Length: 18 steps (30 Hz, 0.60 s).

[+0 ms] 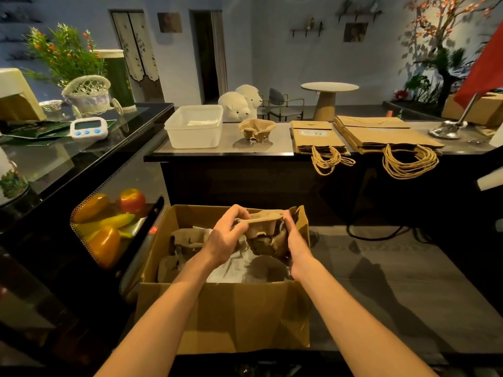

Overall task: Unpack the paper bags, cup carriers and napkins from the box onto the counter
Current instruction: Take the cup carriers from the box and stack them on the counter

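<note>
The held cup carrier (262,231) hangs just above the open box (226,311), near its far right corner. Its flat top rim runs roughly level from left to right and its cup wells hang down towards the box. Each end of that long axis is in a grip. The left hand (228,236) curls over the left edge of the rim, fingers on top, and the right hand (296,240) clamps the right side, thumb towards the rim and fingers wrapped round the outer well. Both grips are closed on the same carrier, one at each end, so neither hand is clearly nearer. Below it in the box lie crumpled white napkins (234,268) and more moulded carriers (187,238) along the left side, so the box is far from emptied. The move to come turns on one relation: the tabletop (280,144) lies straight ahead of the grip and higher, past the far wall of the box, with a dark cabinet front between them. As I judge it, the carrier has to rise clear of that wall and travel forward, not sideways. A placed carrier (257,129) already sits on the tabletop almost directly in line with the held one. A clear plastic tub (194,127) stands to its left, and two stacks of paper bags (317,137) lie to its right with their cord handles hanging over the front edge. The likeliest landing spot seems to be on or just beside the placed carrier, and keeping the rim level would help the wells seat if the two are nested.
</note>
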Motion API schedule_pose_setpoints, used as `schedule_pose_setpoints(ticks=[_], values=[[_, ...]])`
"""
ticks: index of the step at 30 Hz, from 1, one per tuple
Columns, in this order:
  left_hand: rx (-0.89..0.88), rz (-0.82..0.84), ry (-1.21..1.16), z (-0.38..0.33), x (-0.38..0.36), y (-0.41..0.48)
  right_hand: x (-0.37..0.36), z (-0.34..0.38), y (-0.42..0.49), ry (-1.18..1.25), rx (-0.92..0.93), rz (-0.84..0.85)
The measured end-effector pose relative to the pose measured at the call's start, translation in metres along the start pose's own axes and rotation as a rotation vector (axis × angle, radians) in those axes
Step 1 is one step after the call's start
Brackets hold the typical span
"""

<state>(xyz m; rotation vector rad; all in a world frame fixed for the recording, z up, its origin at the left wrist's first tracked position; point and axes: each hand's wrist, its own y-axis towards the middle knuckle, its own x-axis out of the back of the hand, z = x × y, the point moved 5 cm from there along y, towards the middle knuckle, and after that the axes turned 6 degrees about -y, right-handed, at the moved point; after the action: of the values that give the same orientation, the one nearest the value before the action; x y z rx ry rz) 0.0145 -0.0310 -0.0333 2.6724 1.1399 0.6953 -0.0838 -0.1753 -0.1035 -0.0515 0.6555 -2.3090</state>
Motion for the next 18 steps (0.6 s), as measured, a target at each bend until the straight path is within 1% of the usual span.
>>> schedule_pose_setpoints(ticks=[1, 2, 4, 7, 10, 12, 15, 18], values=[[0.012, -0.005, -0.007, -0.001, -0.001, 0.0, 0.0, -0.001, 0.0, 0.004, -0.02, -0.005], [0.021, -0.018, 0.035, -0.002, -0.002, 0.0, 0.0, -0.001, 0.0, 0.006, -0.032, -0.015], [0.021, -0.016, 0.128, -0.002, -0.005, 0.001, 0.0, 0.0, -0.002, -0.001, -0.012, -0.013], [0.01, -0.009, 0.164, -0.001, -0.007, 0.001, 0.0, 0.001, -0.003, -0.028, 0.021, 0.002], [-0.005, -0.02, 0.227, -0.004, -0.001, 0.003, 0.001, 0.002, -0.002, -0.011, 0.019, -0.02], [0.005, 0.01, 0.24, -0.008, 0.0, 0.003, 0.0, -0.001, 0.0, 0.038, -0.006, -0.025], [0.003, 0.105, 0.161, -0.014, -0.003, 0.0, 0.0, -0.001, 0.001, 0.104, -0.015, -0.009], [0.069, 0.194, 0.114, -0.012, -0.003, -0.005, 0.001, 0.0, 0.001, 0.075, 0.01, 0.009]])
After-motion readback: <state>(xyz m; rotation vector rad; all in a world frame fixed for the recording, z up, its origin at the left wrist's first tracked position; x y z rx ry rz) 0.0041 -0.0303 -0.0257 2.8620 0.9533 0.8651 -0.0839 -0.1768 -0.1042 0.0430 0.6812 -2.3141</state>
